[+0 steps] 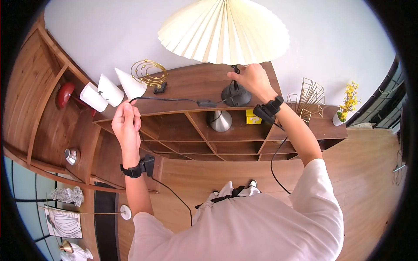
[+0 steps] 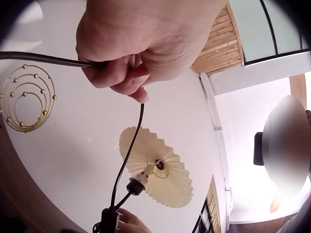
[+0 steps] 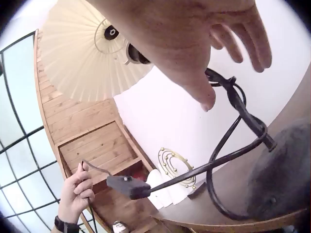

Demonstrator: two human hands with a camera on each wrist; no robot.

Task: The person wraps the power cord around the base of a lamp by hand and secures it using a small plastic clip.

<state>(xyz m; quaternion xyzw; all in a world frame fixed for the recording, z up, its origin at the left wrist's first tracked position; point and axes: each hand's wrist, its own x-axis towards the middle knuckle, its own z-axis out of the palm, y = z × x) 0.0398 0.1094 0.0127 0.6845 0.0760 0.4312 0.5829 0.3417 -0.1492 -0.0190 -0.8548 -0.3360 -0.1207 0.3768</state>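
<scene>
A table lamp with a pleated cream shade [image 1: 224, 35] stands on the cabinet top on a round dark base [image 1: 237, 96]. My left hand [image 1: 126, 124] pinches the lamp's black cord [image 1: 165, 99], which runs taut toward the base through an inline switch [image 3: 129, 186]. My right hand [image 1: 254, 80] is at the thin black stem [image 3: 248, 119], below the shade. Its thumb stands apart from the loosely extended fingers [image 3: 250, 36]. Lower down, cord winds around the stem in the right wrist view. The left wrist view shows the bulb socket [image 2: 136, 185] under the shade.
White cones [image 1: 129, 85] and a gold ring ornament [image 1: 149, 72] stand left of the lamp. Wire geometric decor [image 1: 307, 98] and a yellow-flowered pot [image 1: 339, 117] are at right. A silver cone [image 1: 221, 122] and yellow box [image 1: 253, 117] sit in the cubbies beneath.
</scene>
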